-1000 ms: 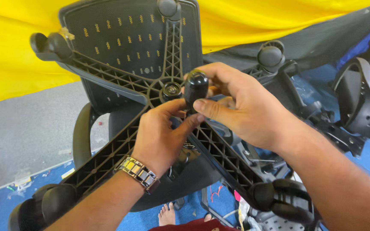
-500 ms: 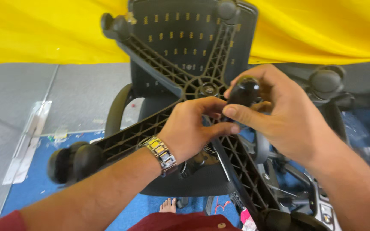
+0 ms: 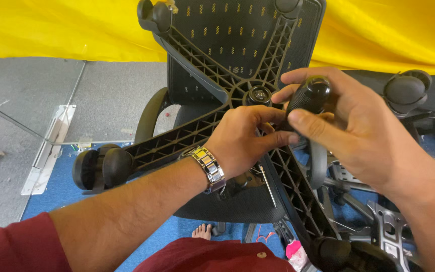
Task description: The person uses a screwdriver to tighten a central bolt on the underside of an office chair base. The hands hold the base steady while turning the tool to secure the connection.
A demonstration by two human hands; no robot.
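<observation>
Right hand (image 3: 358, 128) reaches in from 4 o'clock, fingers curled tight around a black caster wheel (image 3: 309, 96) just right of the star base hub (image 3: 258, 94). Left hand (image 3: 245, 138), from 7 o'clock, pinches the caster's lower end.

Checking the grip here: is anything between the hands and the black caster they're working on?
Nothing visible. The right hand wraps the caster directly, thumb across its front, and the left hand pinches just below it. The base lies behind, not between.
</observation>
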